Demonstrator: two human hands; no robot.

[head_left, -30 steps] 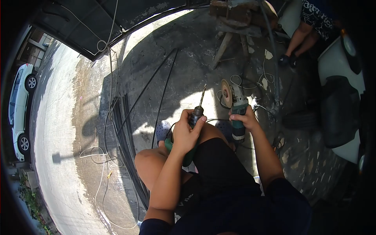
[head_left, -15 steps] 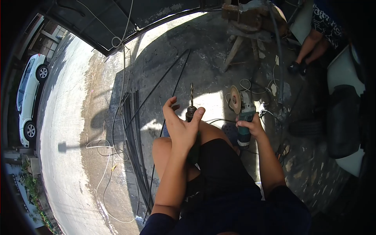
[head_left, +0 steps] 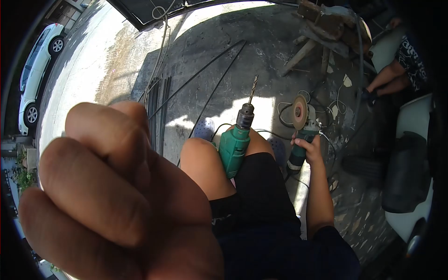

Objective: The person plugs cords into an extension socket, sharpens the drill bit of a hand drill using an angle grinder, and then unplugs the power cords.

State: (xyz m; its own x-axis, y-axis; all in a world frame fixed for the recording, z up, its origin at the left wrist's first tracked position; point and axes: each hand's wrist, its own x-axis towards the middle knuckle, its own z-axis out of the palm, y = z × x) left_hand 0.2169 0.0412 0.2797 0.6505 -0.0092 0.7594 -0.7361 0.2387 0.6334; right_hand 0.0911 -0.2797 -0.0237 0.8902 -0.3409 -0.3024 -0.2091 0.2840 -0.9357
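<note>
Large and close to the camera, my left hand (head_left: 121, 186) has its fingers curled in; whatever they may hold is hidden. A green drill (head_left: 234, 148) rests between my thighs, its chuck and bit pointing up and away, with no hand on it. My right hand (head_left: 309, 147) is wrapped round the body of an angle grinder (head_left: 298, 154), beside my right knee. The grinder's round disc (head_left: 300, 113) faces up and to the left.
Dark metal bars (head_left: 164, 107) and cables lie on the concrete at the left. A rusty vise (head_left: 329, 23) on a wooden stand is at the upper right. Another person's legs (head_left: 388, 80) are beside a pale vehicle (head_left: 413, 116). A white car (head_left: 39, 70) stands far left.
My left hand has left the drill's chuck and come up close to the camera, its fingers curling. The drill now shows fully between my legs. The view has shifted; my right hand still holds the grinder.
</note>
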